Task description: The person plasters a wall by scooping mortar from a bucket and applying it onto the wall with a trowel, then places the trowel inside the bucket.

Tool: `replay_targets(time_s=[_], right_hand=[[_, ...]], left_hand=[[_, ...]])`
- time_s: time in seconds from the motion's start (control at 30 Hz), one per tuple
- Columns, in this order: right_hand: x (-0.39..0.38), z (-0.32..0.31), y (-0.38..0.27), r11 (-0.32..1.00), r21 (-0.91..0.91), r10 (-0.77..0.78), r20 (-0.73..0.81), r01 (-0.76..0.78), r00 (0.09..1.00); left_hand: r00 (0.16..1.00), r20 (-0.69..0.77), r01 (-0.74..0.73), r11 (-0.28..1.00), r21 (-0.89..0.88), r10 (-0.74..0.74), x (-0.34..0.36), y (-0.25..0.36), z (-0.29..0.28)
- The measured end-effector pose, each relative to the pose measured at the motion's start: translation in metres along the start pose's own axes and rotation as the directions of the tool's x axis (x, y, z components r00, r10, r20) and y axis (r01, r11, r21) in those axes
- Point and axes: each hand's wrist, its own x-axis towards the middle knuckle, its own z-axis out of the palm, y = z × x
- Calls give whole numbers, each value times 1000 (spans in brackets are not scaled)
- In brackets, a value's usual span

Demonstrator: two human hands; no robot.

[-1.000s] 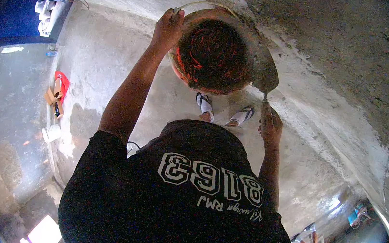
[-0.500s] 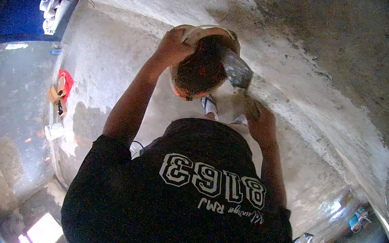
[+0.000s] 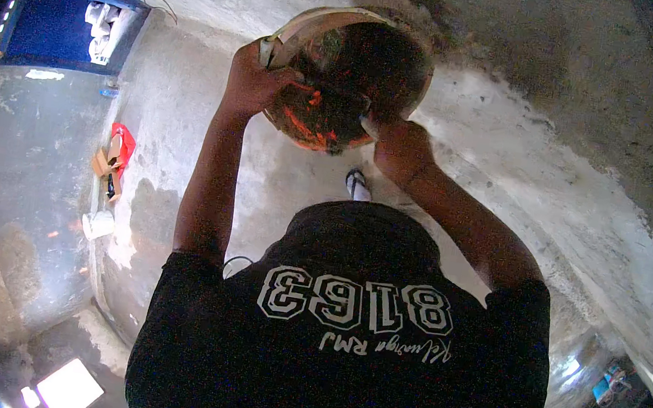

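Note:
A round bucket with a pale rim is tipped so that its mouth faces me. Dark, wet-looking material and orange-red patches show inside it. Gripping the rim on the left side is my left hand, its thumb over the edge. My right hand is closed at the bucket's lower right edge around the handle of a trowel. Only a small pale part of the trowel shows; its blade is hidden in the dark inside of the bucket.
A rough grey wall with whitish patches runs close beyond the bucket and along the right. On the left are a blue-framed opening, a cardboard box with red material, and a white container. My sandalled foot shows below the bucket.
The bucket has risen and its mouth has turned more toward me. My right hand has moved up and left, bringing the trowel from beside the bucket into it.

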Motion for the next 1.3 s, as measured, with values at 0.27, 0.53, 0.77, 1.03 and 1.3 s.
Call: replay_targets(time_s=[0.27,0.53,0.77,1.03,1.3], right_hand=[[4,-67,-14,980,-164,91,-126,-112,988],[-19,-60,4,969,-238,-57,53,68,997],[-7,-92,11,963,-211,133,-157,-165,979],[-27,-72,16,933,-358,85,85,-49,993],[-27,-69,3,965,-227,112,-101,-132,989]], left_hand=[[993,-70,-98,995,-25,96,-15,13,8],[986,-157,35,993,-112,-53,-22,11,8],[990,-139,-31,968,-251,-4,-31,35,20],[975,-198,30,944,-328,-100,-36,7,17],[941,-338,-132,924,-359,3,-42,14,28]])
